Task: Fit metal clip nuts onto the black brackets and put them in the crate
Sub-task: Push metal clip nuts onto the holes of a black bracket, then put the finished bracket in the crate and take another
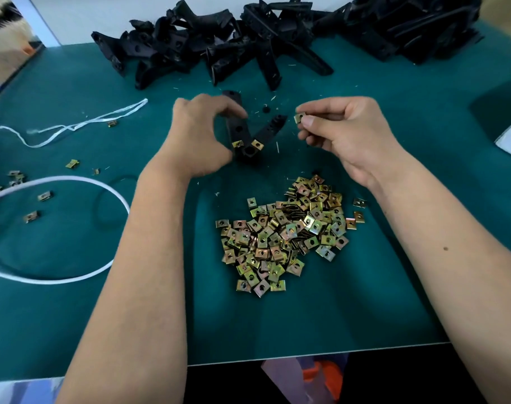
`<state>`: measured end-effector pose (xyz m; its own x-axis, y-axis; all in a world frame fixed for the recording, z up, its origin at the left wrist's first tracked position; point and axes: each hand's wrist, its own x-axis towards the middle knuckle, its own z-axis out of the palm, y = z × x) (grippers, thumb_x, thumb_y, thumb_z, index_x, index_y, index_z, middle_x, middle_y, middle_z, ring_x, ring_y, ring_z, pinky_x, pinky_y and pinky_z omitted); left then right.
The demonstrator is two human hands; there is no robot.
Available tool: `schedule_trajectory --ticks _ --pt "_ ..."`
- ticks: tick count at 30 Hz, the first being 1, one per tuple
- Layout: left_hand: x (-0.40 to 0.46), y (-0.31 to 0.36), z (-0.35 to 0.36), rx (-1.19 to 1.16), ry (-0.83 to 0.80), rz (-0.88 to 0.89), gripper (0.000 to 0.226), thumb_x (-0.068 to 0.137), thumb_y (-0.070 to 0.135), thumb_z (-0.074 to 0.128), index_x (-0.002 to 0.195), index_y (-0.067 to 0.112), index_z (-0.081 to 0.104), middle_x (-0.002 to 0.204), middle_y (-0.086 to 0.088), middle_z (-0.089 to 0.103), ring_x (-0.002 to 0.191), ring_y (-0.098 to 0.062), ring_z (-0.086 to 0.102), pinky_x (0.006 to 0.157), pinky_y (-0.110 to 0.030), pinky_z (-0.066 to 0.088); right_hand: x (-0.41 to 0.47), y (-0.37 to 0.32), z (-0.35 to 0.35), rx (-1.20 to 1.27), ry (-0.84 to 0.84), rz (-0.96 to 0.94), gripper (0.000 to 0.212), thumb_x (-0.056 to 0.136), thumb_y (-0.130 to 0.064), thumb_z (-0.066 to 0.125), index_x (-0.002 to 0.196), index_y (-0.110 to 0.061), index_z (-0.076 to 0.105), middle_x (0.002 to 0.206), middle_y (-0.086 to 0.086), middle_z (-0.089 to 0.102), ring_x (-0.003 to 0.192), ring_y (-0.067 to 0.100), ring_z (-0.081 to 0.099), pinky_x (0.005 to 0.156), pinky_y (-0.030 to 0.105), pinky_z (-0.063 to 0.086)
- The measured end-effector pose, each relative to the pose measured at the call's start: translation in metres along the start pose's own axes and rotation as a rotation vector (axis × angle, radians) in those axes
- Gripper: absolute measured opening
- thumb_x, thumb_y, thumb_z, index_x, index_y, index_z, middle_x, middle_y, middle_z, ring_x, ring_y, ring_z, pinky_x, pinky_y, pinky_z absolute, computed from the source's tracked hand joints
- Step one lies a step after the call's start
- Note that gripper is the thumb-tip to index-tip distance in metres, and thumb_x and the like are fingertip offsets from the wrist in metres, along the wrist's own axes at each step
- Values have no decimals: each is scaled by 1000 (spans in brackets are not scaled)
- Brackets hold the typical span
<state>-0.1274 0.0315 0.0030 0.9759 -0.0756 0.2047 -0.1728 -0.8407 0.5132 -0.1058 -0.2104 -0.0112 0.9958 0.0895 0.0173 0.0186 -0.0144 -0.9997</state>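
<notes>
Clip nuts lie in a loose brass-coloured pile (pixel 286 234) on the green mat (pixel 306 322), nearest the person and just below both hands. Above the pile's left side, the left hand (pixel 202 135) curls its fingers and thumb round a black V-shaped bracket (pixel 248 135), holding one arm of it against the mat. Two fitted clip nuts (pixel 247 144) sit at the bracket's joint, just right of the left thumb. To the right of the bracket, apart from its free arm tip, the right hand (pixel 347 132) pinches a single clip nut (pixel 299 117) between thumb and forefinger, the other fingers curled under. Left of the left forearm, stray clip nuts (pixel 30 205) are scattered around a white strap loop (pixel 73 182), and a thin white cord (pixel 73 125) trails beyond them. Beyond both hands, well past the held bracket, a heap of black brackets (pixel 248 39) stretches along the far edge of the mat.
</notes>
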Motion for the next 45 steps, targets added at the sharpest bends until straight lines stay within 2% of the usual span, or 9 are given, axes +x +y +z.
schedule_trajectory --ticks 3,5,7,9,11,18,23,34,45 --pt "-1 14 8 8 -104 95 66 72 13 79 135 28 65 146 2 51 136 -14 34 115 -23 15 -1 0 1 -25 -7 -18 18 91 4 71 107 -4 76 92 14 78 82 19 76 77 25 60" --pt "1 21 16 -25 -172 99 75 68 32 82 140 25 61 142 0 58 137 -16 42 122 -34 24 -1 0 2 -41 -5 -25 18 91 4 71 107 -5 76 91 13 79 81 19 76 75 24 60" --pt "3 24 22 -81 -168 90 75 70 37 88 139 24 61 129 2 66 128 -13 55 115 -34 38 0 1 3 -47 7 -26 17 91 3 72 105 -4 76 89 14 78 78 18 76 72 22 58" --pt "4 22 27 -173 -128 50 74 72 33 92 138 25 59 119 7 69 117 -7 60 100 -12 40 0 1 3 -44 27 -21 14 91 2 72 104 -4 75 87 15 78 76 19 75 70 22 58" --pt "4 21 30 -221 -110 25 82 69 35 93 141 26 55 116 7 70 111 -8 61 87 -5 37 1 2 3 -34 41 -11 13 91 2 72 103 -3 75 87 14 77 74 19 74 68 23 57" --pt "3 27 36 -216 -25 152 103 63 36 96 151 20 45 115 7 65 115 -10 57 102 -14 36 4 2 2 26 74 34 10 92 0 71 94 -7 78 80 8 76 71 15 71 66 23 56" --pt "4 30 39 -186 46 259 102 58 34 95 147 23 46 108 11 66 115 -17 58 105 -34 41 3 0 2 42 87 -29 9 90 -1 74 98 -4 77 81 8 75 70 15 70 64 22 54" --pt "4 29 41 -191 95 317 99 58 34 94 144 24 48 107 13 63 112 -16 58 101 -35 44 1 -4 -1 74 98 25 7 88 -9 79 87 -15 79 89 4 78 81 13 73 59 23 53" --pt "3 38 46 -165 112 309 101 57 30 97 145 22 49 108 9 62 109 -16 58 97 -38 48 -2 0 12 245 142 75 8 86 -2 78 91 -8 76 86 9 76 78 19 67 66 22 53"
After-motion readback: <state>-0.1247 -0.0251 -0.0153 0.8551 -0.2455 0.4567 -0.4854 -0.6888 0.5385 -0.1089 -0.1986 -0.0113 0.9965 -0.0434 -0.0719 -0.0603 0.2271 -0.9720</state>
